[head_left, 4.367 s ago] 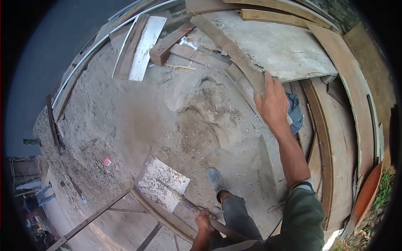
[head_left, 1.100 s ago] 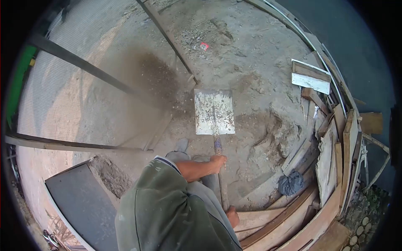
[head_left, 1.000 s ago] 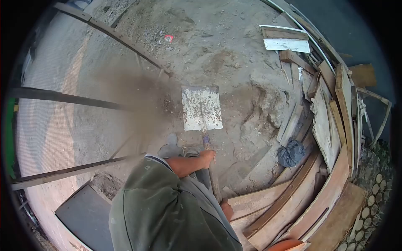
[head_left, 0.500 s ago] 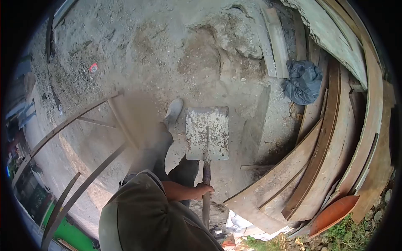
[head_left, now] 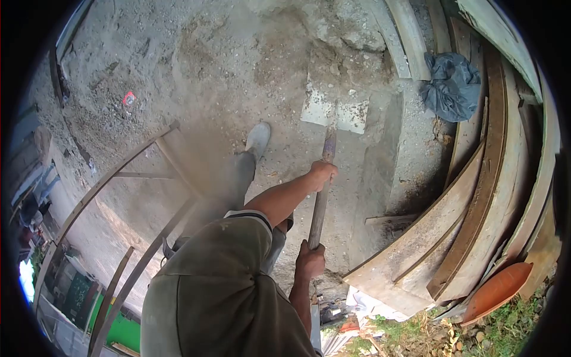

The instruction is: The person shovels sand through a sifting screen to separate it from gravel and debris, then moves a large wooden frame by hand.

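A shovel with a worn, white-flecked blade [head_left: 351, 116] points away over the ground, its far part covered by grey-brown dirt. My left hand [head_left: 323, 174] is wrapped round the shaft [head_left: 319, 217] just behind the blade socket. Nearer my body, my right hand [head_left: 310, 260] grips the same shaft close to its rear end. My left arm reaches across from the left in a dark green sleeve.
Rough dirt and broken ground [head_left: 238, 65] lie ahead, with my boot [head_left: 258, 138] on them. Curved-looking boards [head_left: 476, 220], a dark plastic bag [head_left: 451, 86] and an orange curved object [head_left: 498, 293] are on the right. A wooden frame [head_left: 107, 172] stands left, partly blurred.
The shovel has moved forward and right, and its blade now lies partly in dirt. My left hand has moved forward with the shaft; my right hand has come into view on it.
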### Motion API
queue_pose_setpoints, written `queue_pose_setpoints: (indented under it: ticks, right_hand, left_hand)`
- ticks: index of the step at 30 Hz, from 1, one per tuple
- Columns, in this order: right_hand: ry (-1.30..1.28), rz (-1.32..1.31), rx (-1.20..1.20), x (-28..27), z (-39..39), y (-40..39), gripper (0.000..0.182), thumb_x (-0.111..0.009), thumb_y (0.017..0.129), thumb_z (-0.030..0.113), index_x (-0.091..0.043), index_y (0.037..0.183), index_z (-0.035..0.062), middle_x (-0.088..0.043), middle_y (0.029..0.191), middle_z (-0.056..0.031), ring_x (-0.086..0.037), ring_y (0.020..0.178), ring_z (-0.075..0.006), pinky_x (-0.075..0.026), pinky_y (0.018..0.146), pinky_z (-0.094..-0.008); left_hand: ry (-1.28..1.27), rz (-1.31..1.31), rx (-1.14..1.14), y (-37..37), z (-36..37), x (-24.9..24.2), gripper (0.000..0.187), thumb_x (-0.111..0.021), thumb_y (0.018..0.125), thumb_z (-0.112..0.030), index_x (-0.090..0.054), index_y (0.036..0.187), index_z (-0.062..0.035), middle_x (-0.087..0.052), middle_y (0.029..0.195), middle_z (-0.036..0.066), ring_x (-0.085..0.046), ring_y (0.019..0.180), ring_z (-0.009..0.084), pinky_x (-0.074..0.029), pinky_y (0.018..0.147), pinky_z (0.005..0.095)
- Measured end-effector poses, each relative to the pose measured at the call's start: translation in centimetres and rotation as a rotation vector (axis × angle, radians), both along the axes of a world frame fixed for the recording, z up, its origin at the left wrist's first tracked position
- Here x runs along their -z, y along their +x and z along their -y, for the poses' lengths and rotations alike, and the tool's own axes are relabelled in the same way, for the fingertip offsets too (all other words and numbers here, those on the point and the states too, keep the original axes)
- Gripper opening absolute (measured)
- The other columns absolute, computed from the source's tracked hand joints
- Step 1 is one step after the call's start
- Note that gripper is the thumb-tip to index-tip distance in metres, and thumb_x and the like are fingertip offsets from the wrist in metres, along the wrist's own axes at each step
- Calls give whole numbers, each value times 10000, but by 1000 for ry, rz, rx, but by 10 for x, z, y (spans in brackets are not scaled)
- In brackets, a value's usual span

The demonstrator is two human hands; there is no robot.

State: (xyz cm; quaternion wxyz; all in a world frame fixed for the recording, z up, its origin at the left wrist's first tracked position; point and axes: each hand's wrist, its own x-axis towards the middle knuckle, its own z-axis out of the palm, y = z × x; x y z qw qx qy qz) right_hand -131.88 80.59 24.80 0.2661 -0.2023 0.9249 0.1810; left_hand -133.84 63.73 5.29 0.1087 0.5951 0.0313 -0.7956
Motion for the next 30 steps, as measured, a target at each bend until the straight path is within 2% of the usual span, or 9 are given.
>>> queue_pose_setpoints:
  ticks: [6, 11, 14, 18, 20, 23, 26, 28, 30]
  right_hand:
    - [-107, -100, -138, -29, -78, -36, 357, -663, 644, 392, -575, 762, 67, -613, 634, -138, -601, 577, -338, -459, 530, -450]
    - [-234, -146, -328, -120, -142, -103, 346, -657, 599, 372, -573, 712, 55, -578, 560, -148, -563, 498, -340, -433, 488, -437]
    - [-254, -165, -442, -196, -165, -135, 412, -669, 632, 383, -583, 810, 22, -595, 609, -171, -581, 555, -358, -438, 506, -440]
    - [-203, -401, -616, -246, -181, -156, 373, -699, 598, 347, -590, 817, 66, -621, 693, -144, -596, 599, -347, -461, 537, -433]
    - [-260, -584, -780, -236, -186, -158, 265, -657, 588, 313, -564, 745, 121, -609, 657, -82, -596, 568, -297, -452, 512, -415]
    - [-420, -857, -1103, -200, -168, -140, 197, -611, 585, 278, -472, 639, 149, -544, 578, -35, -549, 487, -256, -401, 452, -396]
    - [-498, -726, -1362, -189, -130, -78, 188, -599, 690, 271, -462, 681, 142, -505, 606, -26, -532, 524, -232, -393, 496, -369]
    - [-579, -591, -1545, -190, -102, -30, 220, -596, 726, 311, -486, 741, 120, -506, 661, -36, -541, 581, -232, -393, 528, -366]
    - [-679, -367, -1635, -207, -79, 17, 255, -671, 679, 277, -504, 758, 101, -524, 665, -61, -560, 625, -271, -419, 576, -391]
  left_hand:
    - [-7, -48, -173, -13, -57, -65, 135, -606, 609, -3, -486, 575, -54, -470, 555, 64, -448, 438, 178, -373, 402, 339]
    - [-26, -73, -332, -44, -110, -179, 168, -619, 617, 0, -462, 575, -41, -460, 564, 55, -450, 444, 172, -372, 395, 343]
    - [-63, -80, -281, -75, -135, -242, 173, -625, 620, -13, -461, 575, -45, -462, 562, 51, -447, 437, 164, -387, 400, 339]
    - [-36, -478, -504, -88, -154, -285, 158, -623, 632, -28, -474, 589, -61, -441, 560, 36, -455, 484, 162, -407, 428, 357]
    - [-61, -596, -578, -87, -158, -267, 132, -611, 655, -57, -487, 612, -71, -434, 578, 30, -450, 507, 164, -415, 465, 354]
    - [-45, -691, -751, -32, -153, -244, 152, -599, 668, -92, -464, 598, -91, -436, 566, 26, -439, 492, 172, -410, 490, 343]
    - [-109, -699, -980, 57, -148, -200, 156, -592, 668, -109, -452, 600, -104, -431, 550, 14, -427, 486, 174, -409, 506, 348]
    - [-230, -588, -1158, 143, -145, -201, 146, -574, 681, -122, -449, 607, -112, -423, 547, 5, -427, 482, 168, -406, 501, 338]
    - [-373, -548, -1293, 230, -152, -242, 146, -565, 692, -102, -439, 620, -116, -412, 553, -2, -418, 480, 145, -402, 497, 323]
